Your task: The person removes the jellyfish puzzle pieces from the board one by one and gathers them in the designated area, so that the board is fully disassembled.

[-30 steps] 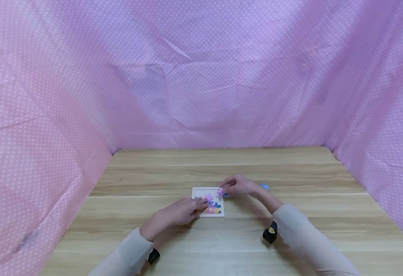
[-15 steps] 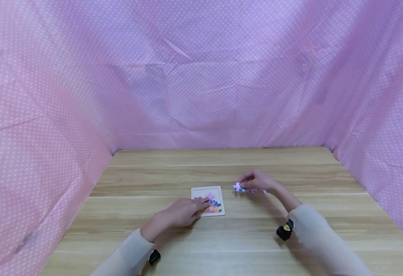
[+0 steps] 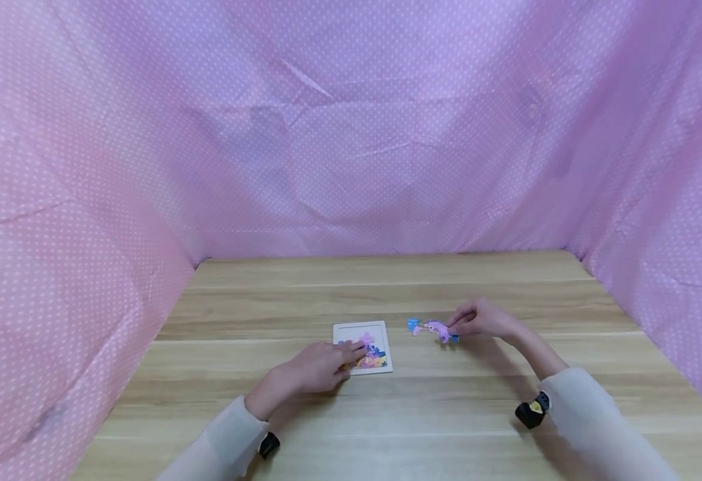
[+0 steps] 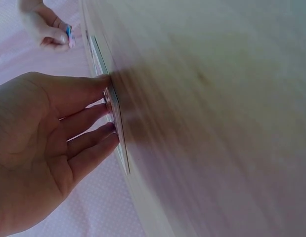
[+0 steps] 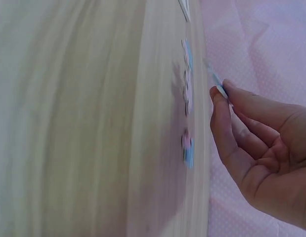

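Observation:
In the head view my left hand (image 3: 320,367) rests on a white-framed jigsaw puzzle (image 3: 383,325), its fingers over the left part of the picture. The left wrist view has the thumb at the puzzle board's edge (image 4: 122,148) and the other fingers lying on top. To the right of the board, my right hand (image 3: 484,319) pinches a small jigsaw piece (image 5: 220,89) between thumb and fingers, above the table. Several loose pink and blue pieces, such as a blue one (image 3: 413,324), lie beneath and left of that hand. My hand covers part of the puzzle picture.
The wooden table (image 3: 351,427) extends around the board and pieces. A pink dotted cloth (image 3: 351,167) hangs behind it and along both sides. Small black devices (image 3: 532,411) are strapped at both wrists.
My right hand has moved right, from the board's upper right corner to over the loose pieces, with a piece held at its fingertips. The left hand stays on the board.

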The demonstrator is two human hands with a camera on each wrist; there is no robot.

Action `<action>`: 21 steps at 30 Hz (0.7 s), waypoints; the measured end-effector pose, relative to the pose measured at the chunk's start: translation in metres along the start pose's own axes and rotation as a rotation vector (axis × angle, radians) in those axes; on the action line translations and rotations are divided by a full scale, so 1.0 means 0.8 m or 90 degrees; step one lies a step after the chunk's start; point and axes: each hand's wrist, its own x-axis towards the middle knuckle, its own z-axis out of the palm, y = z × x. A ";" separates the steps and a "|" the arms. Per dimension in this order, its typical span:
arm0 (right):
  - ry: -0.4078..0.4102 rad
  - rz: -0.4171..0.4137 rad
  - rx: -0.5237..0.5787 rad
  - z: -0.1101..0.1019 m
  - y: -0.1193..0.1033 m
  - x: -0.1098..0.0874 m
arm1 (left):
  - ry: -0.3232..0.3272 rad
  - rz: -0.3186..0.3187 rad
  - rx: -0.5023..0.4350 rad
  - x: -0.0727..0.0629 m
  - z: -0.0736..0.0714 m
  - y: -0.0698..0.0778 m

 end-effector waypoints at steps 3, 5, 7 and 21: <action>-0.010 -0.008 -0.001 -0.006 0.008 -0.011 | -0.001 0.002 0.002 0.000 0.000 -0.001; -0.014 -0.005 0.007 -0.010 0.013 -0.018 | 0.002 0.004 0.001 0.000 -0.001 -0.002; -0.013 -0.003 0.011 -0.013 0.018 -0.024 | 0.004 0.006 -0.001 0.000 -0.001 -0.002; 0.016 -0.025 -0.101 -0.007 0.026 -0.031 | 0.003 0.010 -0.017 0.001 -0.003 -0.004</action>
